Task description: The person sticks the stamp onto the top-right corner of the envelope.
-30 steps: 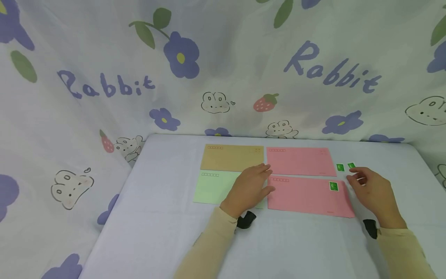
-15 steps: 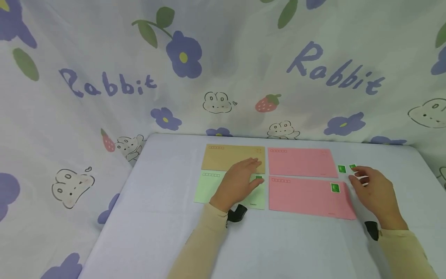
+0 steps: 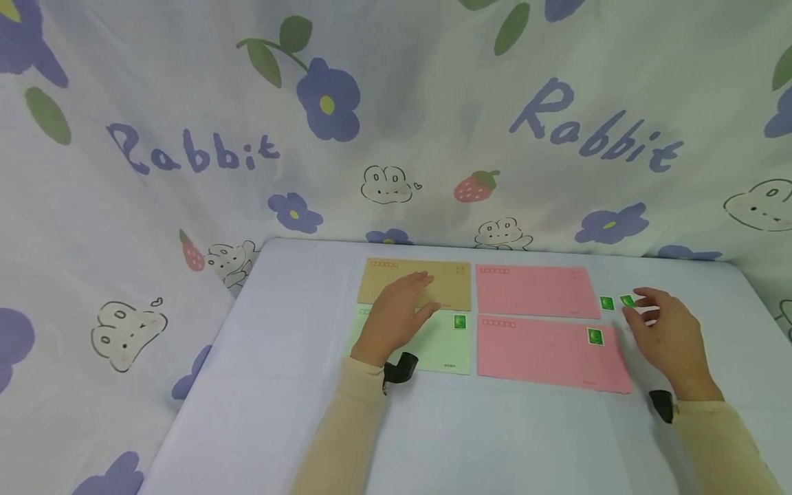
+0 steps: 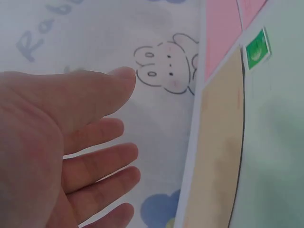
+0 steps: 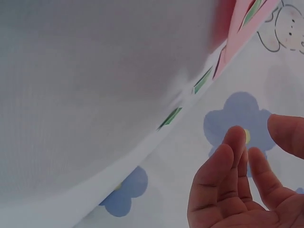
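Note:
My left hand [image 3: 396, 313], fingers extended and thumb apart, is over the left side of the green envelope [image 3: 436, 347] and overlaps the tan envelope [image 3: 450, 285] behind it. Nothing lies in its palm in the left wrist view. The green envelope carries a green stamp [image 3: 460, 322] at its upper right corner. On the right, my right hand [image 3: 671, 340] has loosely bent fingers beside two loose green stamps, a nearer-left one [image 3: 607, 303] and one at the fingertips [image 3: 628, 301]. In the right wrist view both stamps lie on the table, apart from the fingers [image 5: 209, 178].
Two pink envelopes lie right of centre: a rear one [image 3: 535, 292] without a stamp and a front one [image 3: 535, 354] with a green stamp [image 3: 595, 337]. A white cloth covers the table [image 3: 495, 440]. Behind it hangs a patterned curtain [image 3: 421, 89].
My left hand has moved left from the pink envelopes' edge, uncovering the stamp on the green envelope. My right hand has barely shifted, and the stamp at its fingertips shows more fully.

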The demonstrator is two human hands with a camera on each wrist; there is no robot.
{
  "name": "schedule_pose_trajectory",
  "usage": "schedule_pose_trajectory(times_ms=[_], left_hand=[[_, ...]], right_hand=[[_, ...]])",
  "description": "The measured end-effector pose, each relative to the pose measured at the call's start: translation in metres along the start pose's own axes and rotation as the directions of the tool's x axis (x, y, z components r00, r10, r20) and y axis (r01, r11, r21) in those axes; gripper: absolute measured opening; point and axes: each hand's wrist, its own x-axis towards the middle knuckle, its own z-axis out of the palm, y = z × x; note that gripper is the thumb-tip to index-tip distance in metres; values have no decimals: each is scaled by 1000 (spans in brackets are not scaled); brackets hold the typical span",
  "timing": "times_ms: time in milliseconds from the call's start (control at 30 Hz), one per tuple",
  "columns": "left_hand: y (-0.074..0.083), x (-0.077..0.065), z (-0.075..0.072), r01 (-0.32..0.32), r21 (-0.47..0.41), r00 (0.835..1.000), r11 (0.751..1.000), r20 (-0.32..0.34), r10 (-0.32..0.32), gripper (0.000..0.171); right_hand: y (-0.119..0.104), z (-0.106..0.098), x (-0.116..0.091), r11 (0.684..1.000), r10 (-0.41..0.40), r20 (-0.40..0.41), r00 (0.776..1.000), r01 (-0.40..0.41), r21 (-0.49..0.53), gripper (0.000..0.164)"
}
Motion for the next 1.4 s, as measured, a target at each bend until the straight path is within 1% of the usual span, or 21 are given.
schedule_pose_trajectory(times_ms=[100, 300, 433, 533, 667, 800, 900, 1067, 1200, 1300, 1400], left_hand=[[-6, -1, 1, 18, -14, 1000, 1000, 5, -18, 51], [-17, -1, 2, 51, -41, 998, 998, -23, -52, 50], [-26, 0, 1, 79, -54, 996, 995, -27, -80, 51], [-33, -1, -1, 108, -80, 994, 991, -27, -110, 51], [-40, -3, -6, 136, -127, 990, 983, -25, -140, 51], [-46, -4, -11, 136, -155, 990, 978, -20, -141, 52], [-52, -2, -14, 146, -154, 989, 977, 1, -148, 52], [-62, 0, -17, 181, -152, 982, 972, 73, -172, 53], [-71, 5, -20, 196, -135, 977, 971, 118, -180, 54], [-79, 10, -21, 196, -112, 974, 974, 136, -180, 54], [-88, 15, -21, 198, -95, 972, 975, 149, -183, 54]], right_hand=[[1, 0, 2, 1000, 18, 8, 1000, -18, -4, 50], [3, 2, 7, 999, 48, 25, 999, -48, -21, 52], [3, 3, 10, 997, 70, 42, 997, -69, -22, 53], [5, 4, 12, 996, 83, 56, 995, -83, -16, 54], [9, 4, 17, 997, 77, 62, 995, -77, -15, 54], [13, 3, 23, 996, 88, 76, 993, -86, -21, 55], [13, 2, 26, 995, 96, 91, 991, -95, -20, 57], [14, 1, 29, 996, 92, 107, 990, -92, -12, 56], [15, 0, 32, 995, 101, 103, 989, -99, -26, 55], [18, -2, 34, 994, 105, 106, 989, -102, -35, 53], [23, -4, 36, 993, 120, 131, 984, -116, -35, 55]])
